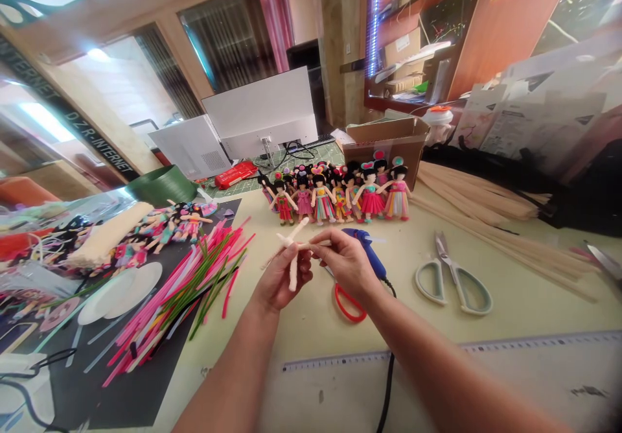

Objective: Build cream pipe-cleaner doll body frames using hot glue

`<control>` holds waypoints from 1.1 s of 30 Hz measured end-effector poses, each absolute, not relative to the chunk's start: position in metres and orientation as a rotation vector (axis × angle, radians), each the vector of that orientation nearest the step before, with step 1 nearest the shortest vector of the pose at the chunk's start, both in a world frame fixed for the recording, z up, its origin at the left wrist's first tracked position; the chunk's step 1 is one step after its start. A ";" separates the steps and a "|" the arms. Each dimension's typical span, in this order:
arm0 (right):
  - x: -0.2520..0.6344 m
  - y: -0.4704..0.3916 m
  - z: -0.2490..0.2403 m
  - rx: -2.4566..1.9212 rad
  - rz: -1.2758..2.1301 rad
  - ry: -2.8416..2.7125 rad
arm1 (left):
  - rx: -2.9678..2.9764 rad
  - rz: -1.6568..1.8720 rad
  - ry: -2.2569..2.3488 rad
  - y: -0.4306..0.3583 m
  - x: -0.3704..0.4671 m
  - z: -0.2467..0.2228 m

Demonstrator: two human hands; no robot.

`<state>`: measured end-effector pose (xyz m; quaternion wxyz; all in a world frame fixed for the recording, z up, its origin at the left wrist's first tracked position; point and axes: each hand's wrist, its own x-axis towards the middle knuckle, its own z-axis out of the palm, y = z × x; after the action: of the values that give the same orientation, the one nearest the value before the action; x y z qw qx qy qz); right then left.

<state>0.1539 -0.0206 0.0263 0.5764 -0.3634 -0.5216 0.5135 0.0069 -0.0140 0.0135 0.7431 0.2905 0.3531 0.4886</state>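
Note:
Between my hands is a small cream figure of bent pipe cleaners (293,273), its fuzzy arms sticking out several ways. My left hand (282,277) pinches it near the middle, with the fingers curled behind it. Fingertips of my right hand (343,256) close on a thin cream end that points to the right. Beneath and beside my right hand lie a blue glue gun (368,251) with a black cord and a red scissor handle (348,304). Scissors with grey-white handles (451,274) lie partly spread further right.
Several finished pipe-cleaner dolls (323,196) stand in rows before a cardboard box (389,138). Pink and green pipe cleaners (194,280) are piled left on a black mat (146,381). Beige strands (481,190) lie right; a ruler (340,361) runs along the front. A monitor (262,105) stands behind.

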 end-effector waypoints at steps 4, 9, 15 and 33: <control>0.154 -0.018 0.024 -0.895 1.268 -1.138 | 0.651 1.176 0.809 -0.014 0.009 0.014; 0.156 -0.014 0.021 -0.915 1.328 -1.101 | 0.780 1.241 0.810 -0.012 0.007 0.010; 0.156 -0.014 0.019 -0.981 1.438 -1.022 | 0.962 1.342 0.921 -0.009 0.004 0.006; 0.162 -0.017 0.026 -0.900 1.677 -0.847 | 1.317 1.434 1.261 -0.014 0.006 0.006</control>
<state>0.1621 -0.0167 0.0258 0.5049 -0.3731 -0.3509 0.6948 0.0064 -0.0135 0.0064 0.3997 0.5204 0.4984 0.5666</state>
